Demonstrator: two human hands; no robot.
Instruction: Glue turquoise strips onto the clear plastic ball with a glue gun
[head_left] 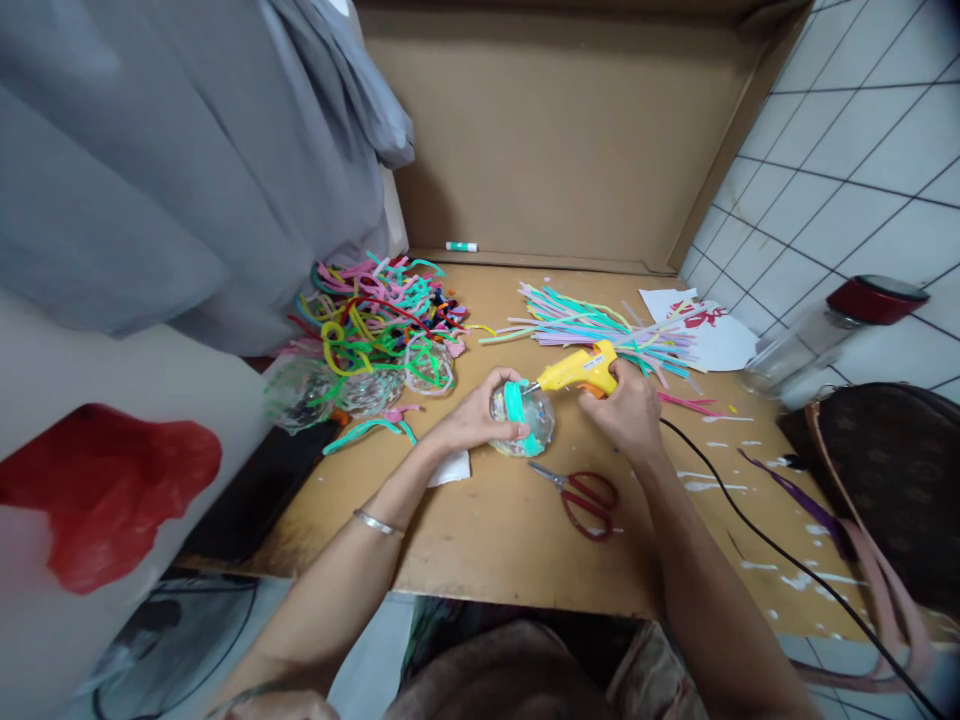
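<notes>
My left hand (pixel 487 410) is closed round a clear rounded jar (pixel 541 412) with a turquoise fuzzy band (pixel 515 403) across it. In my right hand (pixel 626 405) is a yellow glue gun (pixel 577 372), its metal nozzle pointing left at the band. Whether the nozzle touches the band or stops just short, I cannot tell. A black cord (pixel 720 475) trails from below my right hand to the lower right. Below the jar, red-handled scissors (pixel 589 500) lie on the table, blades toward the left. A white scrap (pixel 451 469) sits under my left wrist.
A tangled heap of coloured pipe cleaners (pixel 375 310) lies at the left, with clear rounded containers (pixel 367 390) before it. Straight pipe cleaners (pixel 600 330) are spread at the back right. A red-lidded bottle (pixel 817 335) and a brown bag (pixel 892 490) stand at the right.
</notes>
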